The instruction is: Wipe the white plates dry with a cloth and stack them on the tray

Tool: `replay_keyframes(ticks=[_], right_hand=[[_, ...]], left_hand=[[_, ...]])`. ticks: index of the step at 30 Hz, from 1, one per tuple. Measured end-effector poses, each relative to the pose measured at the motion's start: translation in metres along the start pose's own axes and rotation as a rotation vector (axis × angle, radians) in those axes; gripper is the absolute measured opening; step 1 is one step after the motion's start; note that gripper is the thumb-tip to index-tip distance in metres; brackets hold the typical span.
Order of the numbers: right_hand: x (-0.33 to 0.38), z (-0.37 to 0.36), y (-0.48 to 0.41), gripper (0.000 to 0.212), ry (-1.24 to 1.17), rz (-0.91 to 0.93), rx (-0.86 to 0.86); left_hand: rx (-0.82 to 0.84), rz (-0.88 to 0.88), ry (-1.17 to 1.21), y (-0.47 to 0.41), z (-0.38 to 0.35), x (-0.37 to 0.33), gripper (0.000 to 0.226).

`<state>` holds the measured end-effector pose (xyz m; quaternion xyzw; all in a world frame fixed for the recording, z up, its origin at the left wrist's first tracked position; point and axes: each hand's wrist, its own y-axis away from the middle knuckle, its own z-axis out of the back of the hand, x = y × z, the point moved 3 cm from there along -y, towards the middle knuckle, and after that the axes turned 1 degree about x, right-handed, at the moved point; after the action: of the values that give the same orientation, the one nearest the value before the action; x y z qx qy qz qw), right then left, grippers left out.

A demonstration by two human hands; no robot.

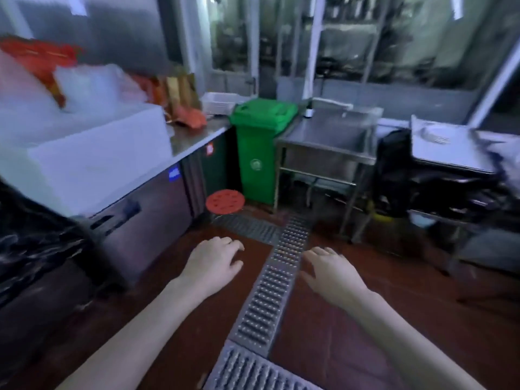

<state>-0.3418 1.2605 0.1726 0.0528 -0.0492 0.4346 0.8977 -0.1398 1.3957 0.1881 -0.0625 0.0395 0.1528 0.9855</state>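
Left hand [216,260], right hand [332,273]: empty, fingers loosely spread, apart, above floor drain grate [274,280].
White plate [434,134]: blurred, apparently on steel tray [453,157], far right, well apart from hands.
Cloth: unseen.
Risk: tripping on grate; wet plate slipping from bare fingers.

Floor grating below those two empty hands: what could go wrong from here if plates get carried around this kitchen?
The metal grating runs along the red floor between the left hand and right hand; a foot could catch or slip there, perhaps with plates in hand. The low red stool stands by the counter, an easy trip. The tray at the right, holding what looks like a plate, sits above dark clutter and might get knocked.
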Motion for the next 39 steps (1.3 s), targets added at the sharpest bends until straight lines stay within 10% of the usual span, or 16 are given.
replay_keyframes(ticks=[19, 39], right_hand=[[-0.390, 0.098, -0.088, 0.043, 0.016, -0.710, -0.167], [-0.812, 0.174, -0.276, 0.042, 0.050, -0.683, -0.218]], left_hand=[[0.015, -0.664, 0.074, -0.464, -0.055, -0.311, 0.035], [-0.005, -0.583, 0.102, -0.856, -0.111, -0.561, 0.040]])
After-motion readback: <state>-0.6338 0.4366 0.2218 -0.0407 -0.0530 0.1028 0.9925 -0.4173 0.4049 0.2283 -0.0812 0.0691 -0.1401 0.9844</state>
